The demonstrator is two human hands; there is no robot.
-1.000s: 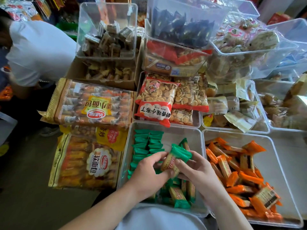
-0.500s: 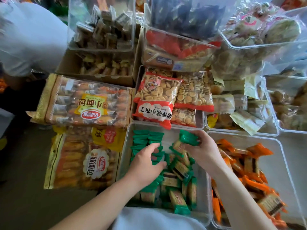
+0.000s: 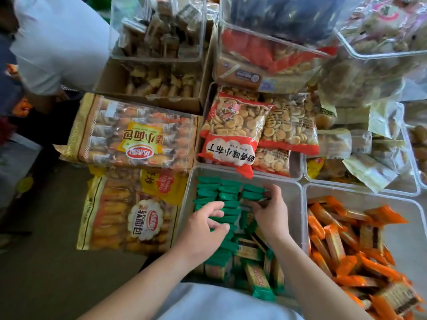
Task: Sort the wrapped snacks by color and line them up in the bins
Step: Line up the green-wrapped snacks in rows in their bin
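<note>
In the clear bin (image 3: 294, 204), right hand (image 3: 270, 213) pinches a green snack (image 3: 251, 195); left hand (image 3: 203, 227) curled.

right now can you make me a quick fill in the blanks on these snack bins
The lined-up snacks in the middle bin, where the left hand and right hand reach, are ___.
The loose snacks in the right bin are ___.
The biscuit bag behind the middle bin has ___ edges.
Missing: green, orange, red.

Grey floor (image 3: 41, 273) (dim) under bread bags (image 3: 136, 132), clear bins (image 3: 294, 204)
</note>
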